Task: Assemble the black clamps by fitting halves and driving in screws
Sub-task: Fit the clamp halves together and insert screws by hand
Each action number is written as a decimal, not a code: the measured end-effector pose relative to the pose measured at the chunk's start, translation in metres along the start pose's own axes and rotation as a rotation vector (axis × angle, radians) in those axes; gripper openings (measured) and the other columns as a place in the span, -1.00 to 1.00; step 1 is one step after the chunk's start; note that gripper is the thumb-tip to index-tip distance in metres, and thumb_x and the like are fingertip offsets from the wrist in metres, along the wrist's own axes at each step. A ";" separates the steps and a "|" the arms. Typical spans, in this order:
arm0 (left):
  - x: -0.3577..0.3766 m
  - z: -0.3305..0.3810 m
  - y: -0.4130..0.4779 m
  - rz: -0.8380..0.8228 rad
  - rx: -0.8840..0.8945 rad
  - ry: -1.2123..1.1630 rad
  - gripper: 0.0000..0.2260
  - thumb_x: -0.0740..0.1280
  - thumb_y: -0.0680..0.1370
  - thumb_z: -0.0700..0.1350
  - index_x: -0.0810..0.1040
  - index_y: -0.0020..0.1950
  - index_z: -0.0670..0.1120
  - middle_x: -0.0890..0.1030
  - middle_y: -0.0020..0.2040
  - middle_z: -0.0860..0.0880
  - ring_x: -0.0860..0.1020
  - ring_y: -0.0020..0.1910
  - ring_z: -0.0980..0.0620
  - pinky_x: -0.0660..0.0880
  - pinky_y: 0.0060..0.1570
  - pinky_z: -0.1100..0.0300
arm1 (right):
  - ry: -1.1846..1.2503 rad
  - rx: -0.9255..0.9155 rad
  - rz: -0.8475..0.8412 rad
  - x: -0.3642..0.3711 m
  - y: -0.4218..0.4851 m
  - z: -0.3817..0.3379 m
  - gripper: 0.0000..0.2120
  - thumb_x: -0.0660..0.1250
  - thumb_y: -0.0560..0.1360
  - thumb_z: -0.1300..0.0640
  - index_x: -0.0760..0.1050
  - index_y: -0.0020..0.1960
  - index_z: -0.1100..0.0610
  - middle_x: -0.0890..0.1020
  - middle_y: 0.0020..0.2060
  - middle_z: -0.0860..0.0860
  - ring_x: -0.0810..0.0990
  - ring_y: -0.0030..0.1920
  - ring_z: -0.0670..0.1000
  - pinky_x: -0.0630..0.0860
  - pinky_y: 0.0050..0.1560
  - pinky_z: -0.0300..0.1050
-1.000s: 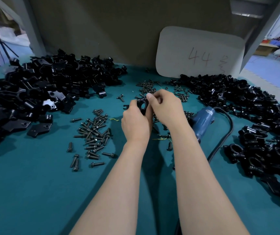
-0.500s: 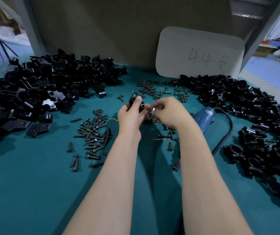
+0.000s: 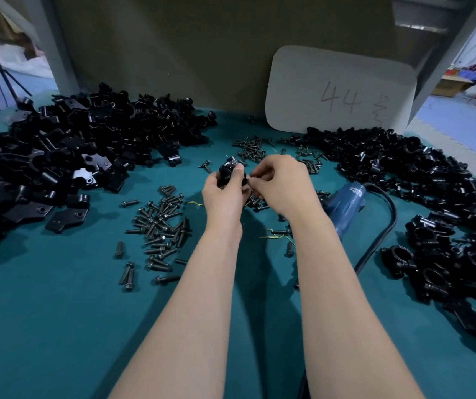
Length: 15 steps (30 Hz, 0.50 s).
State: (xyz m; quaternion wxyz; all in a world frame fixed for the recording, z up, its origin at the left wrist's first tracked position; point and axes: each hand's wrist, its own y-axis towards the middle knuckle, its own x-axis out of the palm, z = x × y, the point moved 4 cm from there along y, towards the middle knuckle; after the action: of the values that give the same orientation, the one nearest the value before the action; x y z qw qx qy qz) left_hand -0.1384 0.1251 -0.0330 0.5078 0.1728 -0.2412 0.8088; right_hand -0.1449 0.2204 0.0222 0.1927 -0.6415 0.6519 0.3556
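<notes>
The left hand [image 3: 225, 197] covers most of the clamp [image 3: 229, 167], so its shape is unclear. The right hand [image 3: 284, 185] pinches a small piece [image 3: 249, 177], too small to identify. The right forearm hides part of the blue tool [image 3: 346, 203]. The left pile of black parts [image 3: 58, 145] is cut by the edge.

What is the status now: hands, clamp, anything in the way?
Left hand grips clamp, lifted. Right hand pinches screw at clamp's side. Blue driver lies to the right, untouched. Nothing in the way.
</notes>
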 end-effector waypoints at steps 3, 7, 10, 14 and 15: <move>-0.001 0.000 -0.001 0.050 0.070 0.129 -0.85 0.35 0.57 -0.09 0.47 0.09 -0.07 0.61 0.04 -0.11 0.56 -0.16 0.04 0.54 -0.11 0.22 | -0.045 0.008 -0.015 0.008 -0.001 -0.007 -0.93 0.31 0.50 0.22 0.57 -0.07 0.13 0.65 -0.15 0.10 0.62 -0.13 0.10 0.58 -0.07 -0.05; -0.003 0.003 -0.004 0.080 0.090 0.131 -0.90 0.35 0.57 -0.08 0.46 0.03 0.01 0.60 0.11 -0.15 0.52 -0.10 -0.01 0.53 0.03 0.08 | -0.043 0.052 -0.074 0.012 0.002 -0.008 -0.84 0.25 0.57 0.21 0.61 0.00 0.19 0.66 -0.12 0.14 0.64 -0.14 0.10 0.61 -0.11 -0.02; 0.000 0.005 -0.006 0.066 0.115 0.139 -0.90 0.35 0.57 -0.10 0.43 -0.04 0.04 0.61 0.09 -0.19 0.52 -0.09 -0.06 0.52 0.02 0.03 | -0.125 0.059 -0.059 0.015 0.002 -0.007 -0.79 0.19 0.60 0.15 0.56 0.00 0.25 0.63 -0.14 0.16 0.57 -0.26 0.09 0.49 -0.35 -0.14; -0.001 0.004 -0.008 0.083 0.149 0.176 -0.87 0.34 0.57 -0.10 0.41 -0.10 0.07 0.62 0.08 -0.17 0.59 0.05 -0.14 0.52 0.15 -0.05 | -0.138 0.075 -0.087 0.027 -0.001 -0.004 -0.67 0.05 0.65 0.02 0.40 -0.13 0.22 0.55 -0.17 0.14 0.49 -0.19 0.14 0.36 -0.22 -0.09; -0.002 0.004 -0.008 0.086 0.153 0.187 -0.87 0.34 0.57 -0.10 0.41 -0.09 0.07 0.62 0.08 -0.16 0.59 0.08 -0.13 0.52 0.16 -0.06 | -0.122 0.081 -0.096 0.029 -0.001 -0.003 -0.65 0.03 0.66 0.02 0.39 -0.17 0.20 0.54 -0.20 0.12 0.48 -0.19 0.13 0.34 -0.21 -0.09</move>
State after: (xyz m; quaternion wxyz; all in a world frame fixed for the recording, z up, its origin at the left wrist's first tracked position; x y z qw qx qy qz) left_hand -0.1302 0.1240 -0.0287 0.4782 0.1243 -0.1376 0.8584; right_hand -0.1460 0.1981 0.0035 0.2745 -0.6410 0.6212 0.3576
